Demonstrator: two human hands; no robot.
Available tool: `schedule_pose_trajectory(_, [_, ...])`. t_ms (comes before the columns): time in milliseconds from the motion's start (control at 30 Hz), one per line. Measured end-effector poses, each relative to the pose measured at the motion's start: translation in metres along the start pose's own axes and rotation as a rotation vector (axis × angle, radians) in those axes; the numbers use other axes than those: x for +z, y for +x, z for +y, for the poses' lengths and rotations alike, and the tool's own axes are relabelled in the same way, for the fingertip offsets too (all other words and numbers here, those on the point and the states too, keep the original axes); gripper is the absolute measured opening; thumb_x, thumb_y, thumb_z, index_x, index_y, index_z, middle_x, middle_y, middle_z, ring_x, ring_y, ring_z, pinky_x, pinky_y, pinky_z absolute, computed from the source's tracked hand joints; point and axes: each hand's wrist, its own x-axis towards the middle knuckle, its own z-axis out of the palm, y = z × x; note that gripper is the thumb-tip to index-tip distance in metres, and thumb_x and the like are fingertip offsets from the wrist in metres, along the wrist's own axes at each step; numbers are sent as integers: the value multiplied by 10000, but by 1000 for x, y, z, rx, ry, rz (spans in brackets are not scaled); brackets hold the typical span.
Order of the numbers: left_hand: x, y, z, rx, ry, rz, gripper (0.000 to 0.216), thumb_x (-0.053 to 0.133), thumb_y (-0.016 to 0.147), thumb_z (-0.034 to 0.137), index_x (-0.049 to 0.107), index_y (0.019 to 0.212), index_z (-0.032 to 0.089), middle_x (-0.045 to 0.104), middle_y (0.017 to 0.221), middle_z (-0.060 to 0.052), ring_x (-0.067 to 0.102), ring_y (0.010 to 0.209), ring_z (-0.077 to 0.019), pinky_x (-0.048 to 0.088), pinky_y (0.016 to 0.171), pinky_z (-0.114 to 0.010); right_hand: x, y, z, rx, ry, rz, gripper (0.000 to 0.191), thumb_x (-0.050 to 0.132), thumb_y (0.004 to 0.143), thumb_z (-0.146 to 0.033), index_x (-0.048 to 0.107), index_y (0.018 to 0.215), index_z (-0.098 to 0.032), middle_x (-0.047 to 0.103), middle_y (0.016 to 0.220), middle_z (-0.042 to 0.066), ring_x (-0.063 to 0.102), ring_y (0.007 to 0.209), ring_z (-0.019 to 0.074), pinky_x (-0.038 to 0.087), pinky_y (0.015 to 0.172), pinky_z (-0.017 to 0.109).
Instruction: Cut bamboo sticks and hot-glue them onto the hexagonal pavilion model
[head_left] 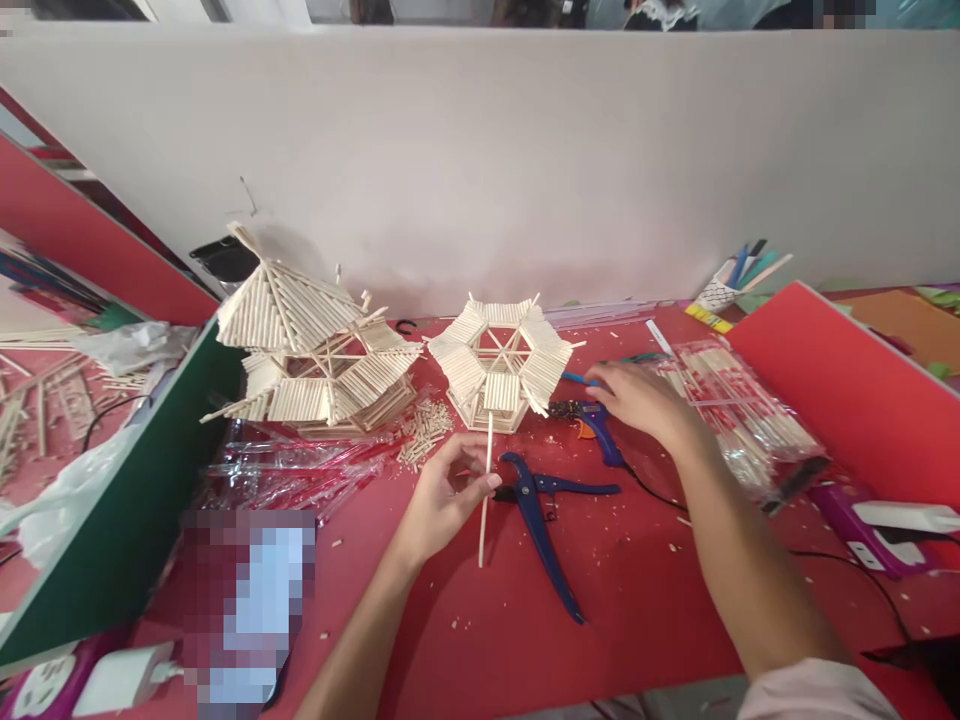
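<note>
My left hand pinches a thin wooden chopstick between thumb and fingers. Its upper end overlaps the front of a six-sided stick model with an open middle; whether they touch, I cannot tell. Over on the right, my right hand has its fingers closed on a slim blue pen, partly hidden. Just below that hand lies a blue glue gun with a black cord. Blue-handled cutters rest on the red table beside my left hand.
A larger roofed stick model stands at left, near plastic wrappers and cut stick pieces. Packed chopsticks lie right. A green divider, red divider, phone and power strip flank the table.
</note>
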Motion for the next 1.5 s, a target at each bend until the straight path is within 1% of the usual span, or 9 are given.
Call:
schedule_pose_trajectory(100, [-2,0,0,-33,-5,-5,413,762,851,353,568,1192,222,585,955,-5,616,809,-130,560,732,-264,-12,-33,-31,-73,213,-198,319,466,1013,-460,686,975,-231,751,955,62,693,853,233,459,733,330])
schedule_pose_trajectory(167, [-5,1,-2,-50,1,-19,474,762,851,347,527,1248,244,561,958,6,627,791,-126,571,733,-277,-9,-54,-57,-99,198,-308,389,533,960,-575,680,1043,-224,744,1060,94,692,957,276,479,765,355])
schedule_pose_trajectory(333, [-15,4,-5,-80,49,-26,573,760,849,311,446,1326,267,555,999,9,660,772,-121,580,756,-297,18,-85,-122,8,-56,-306,771,708,772,-709,625,1241,-103,655,1241,245,625,1131,417,487,904,498])
schedule_pose_trajectory(433, [-20,6,-7,-101,41,-23,539,760,847,330,432,1270,259,558,999,11,660,738,-113,587,733,-294,25,-87,-140,27,-104,-297,730,747,797,-583,584,1300,-80,635,1260,270,609,1145,414,506,876,484])
schedule_pose_trajectory(667, [-25,9,-9,-107,65,0,602,780,816,334,462,1322,266,535,1336,-99,644,683,-79,588,684,-288,8,-78,-108,-147,0,-411,357,500,944,-345,607,1193,-112,647,1209,219,619,1149,394,476,915,502])
schedule_pose_trajectory(867, [-29,8,-12,-119,110,-14,670,761,839,321,460,1435,267,593,1279,-104,664,717,-107,594,734,-314,-9,-54,-71,-239,345,-511,500,294,1032,-503,565,1318,-195,649,1277,151,627,1172,326,471,952,443])
schedule_pose_trajectory(1033, [-30,7,-10,-96,115,-11,689,757,839,318,464,1462,300,527,1442,-118,656,714,-89,596,746,-310,-5,-35,-69,-334,477,-509,599,301,1031,-568,503,1476,-221,649,1344,124,606,1233,308,452,1033,442])
schedule_pose_trajectory(1233, [-31,7,-7,-105,146,-33,645,755,842,360,519,1433,262,544,1455,-126,673,722,-105,599,745,-309,-10,-24,-72,-361,485,-575,553,339,1035,-536,594,1396,-204,673,1329,122,637,1163,281,467,982,396])
schedule_pose_trajectory(1500, [-29,7,-8,-179,143,-133,616,761,815,304,553,1391,244,613,1342,-112,643,689,-103,593,677,-297,-10,-18,-79,-409,561,-605,501,367,1031,-480,653,1326,-194,729,870,49,647,755,192,468,704,313])
